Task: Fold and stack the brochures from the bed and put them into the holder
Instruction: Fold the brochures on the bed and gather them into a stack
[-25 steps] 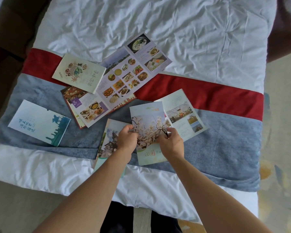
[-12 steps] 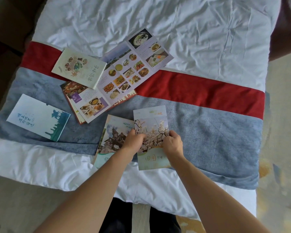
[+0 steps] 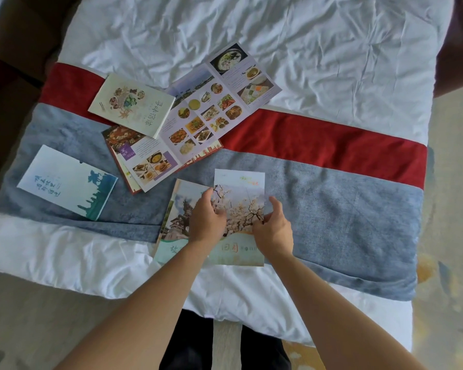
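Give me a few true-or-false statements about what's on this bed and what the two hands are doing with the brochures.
1. Both hands hold the blossom brochure. True: the left hand grips its left edge and the right hand its right edge.
2. The blossom brochure lies wide open. False: it is folded shut, cover up.
3. The food brochure is unfolded across the red stripe. True.
4. The blue brochure sits on top of the blossom one. False: it lies apart, far to the left on the grey blanket.
5. A pagoda brochure lies partly under the blossom one. True.
6. The holder is standing on the bed. False: no holder is in view.
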`<action>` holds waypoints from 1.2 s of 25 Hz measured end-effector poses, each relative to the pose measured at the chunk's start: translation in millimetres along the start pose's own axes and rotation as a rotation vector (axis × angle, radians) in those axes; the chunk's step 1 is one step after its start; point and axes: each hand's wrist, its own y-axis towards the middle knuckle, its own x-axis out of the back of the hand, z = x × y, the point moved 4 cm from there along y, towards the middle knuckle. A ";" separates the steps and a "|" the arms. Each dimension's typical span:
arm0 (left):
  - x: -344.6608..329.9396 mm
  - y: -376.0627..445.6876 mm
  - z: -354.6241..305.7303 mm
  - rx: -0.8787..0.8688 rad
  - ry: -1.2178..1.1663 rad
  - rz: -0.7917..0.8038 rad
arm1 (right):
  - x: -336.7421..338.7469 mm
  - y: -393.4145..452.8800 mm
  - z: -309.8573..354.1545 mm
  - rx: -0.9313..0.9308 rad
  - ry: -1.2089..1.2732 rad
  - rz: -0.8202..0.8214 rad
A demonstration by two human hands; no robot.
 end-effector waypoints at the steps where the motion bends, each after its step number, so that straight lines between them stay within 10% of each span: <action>1: 5.7 -2.9 0.6 -0.116 0.101 -0.037 | -5.5 -2.4 2.0 0.019 -0.037 0.036; 5: 26.9 -8.1 16.3 -0.387 0.459 -0.062 | -38.1 -16.9 14.4 0.164 -0.209 0.122; 12: 63.0 2.4 70.2 -0.334 0.639 -0.054 | -99.1 -30.3 29.8 0.310 -0.328 0.167; 30: 50.2 24.2 110.0 -0.138 0.379 0.009 | -147.0 -29.5 34.4 0.070 -0.059 0.071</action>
